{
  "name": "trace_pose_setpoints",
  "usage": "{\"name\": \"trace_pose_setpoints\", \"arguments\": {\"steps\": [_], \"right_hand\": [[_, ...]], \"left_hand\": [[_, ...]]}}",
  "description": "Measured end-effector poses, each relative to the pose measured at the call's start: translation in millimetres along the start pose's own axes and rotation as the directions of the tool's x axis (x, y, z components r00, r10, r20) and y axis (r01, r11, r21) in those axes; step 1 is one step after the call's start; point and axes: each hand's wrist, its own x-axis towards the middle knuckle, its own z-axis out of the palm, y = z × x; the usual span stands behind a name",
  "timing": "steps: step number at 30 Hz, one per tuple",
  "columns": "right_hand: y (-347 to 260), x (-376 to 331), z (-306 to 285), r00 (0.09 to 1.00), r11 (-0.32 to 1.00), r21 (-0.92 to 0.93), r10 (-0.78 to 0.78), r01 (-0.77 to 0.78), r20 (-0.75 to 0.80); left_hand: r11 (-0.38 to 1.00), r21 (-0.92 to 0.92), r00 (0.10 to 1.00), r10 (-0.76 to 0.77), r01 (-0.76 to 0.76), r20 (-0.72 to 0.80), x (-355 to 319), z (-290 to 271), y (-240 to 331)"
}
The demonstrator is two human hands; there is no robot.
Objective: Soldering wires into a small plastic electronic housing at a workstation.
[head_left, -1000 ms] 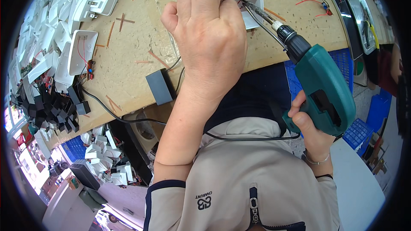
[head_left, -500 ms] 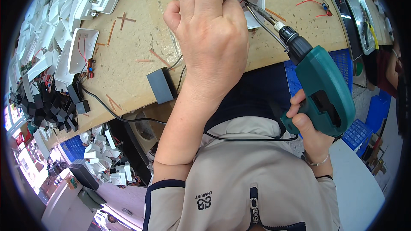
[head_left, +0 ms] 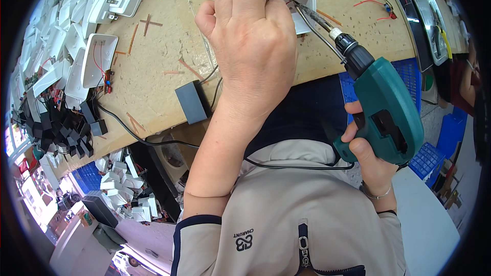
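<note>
My left hand [head_left: 253,41] is closed over a white plastic housing [head_left: 302,26] at the table's far middle; its fingertips are hidden behind the back of the hand. In my right hand [head_left: 372,156] is a green soldering gun [head_left: 394,105], gripped by its handle below the table edge. A thin metal feed tube [head_left: 321,37] runs beside the dark heating rod. Both tips reach inside the housing, close to a small wire end. Whether the tip touches metal there is too small to tell.
White housings [head_left: 64,20] are heaped at the left, with black blocks [head_left: 61,128] below them. One open housing [head_left: 99,53] has red wires and a small circuit board. A black box [head_left: 192,102] sits at the near edge. A wired board [head_left: 391,13] lies right. A black cable [head_left: 153,143] crosses below.
The soldering gun's body has shifted slightly, while its tip stays inside the housing. Fingers of my right hand have moved a little on the handle. My left hand is still.
</note>
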Motion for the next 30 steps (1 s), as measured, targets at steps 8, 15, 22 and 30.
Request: {"name": "trace_pose_setpoints", "arguments": {"steps": [8,15,22,30], "right_hand": [[1.1,0.3,-2.6,0.998,0.999,0.023,-0.043,0.042,0.045],[2.8,1.0,-3.2,0.992,0.992,0.083,-0.098,0.091,0.083],[3.3,2.3,-1.0,0.995,0.994,0.078,-0.081,0.076,0.060],[8.8,3.3,-2.9,0.997,0.997,-0.038,-0.061,0.064,0.055]], "left_hand": [[1.000,0.001,0.999,-0.017,0.017,0.032,0.6,-2.6,1.5],[0.999,-0.036,1.000,0.000,0.000,-0.002,-0.4,0.1,-0.7],[0.999,0.002,0.998,-0.037,0.037,0.058,-0.8,-3.5,1.9],[1.000,-0.001,1.000,0.003,-0.003,0.005,-1.8,-0.9,-1.9]]}}
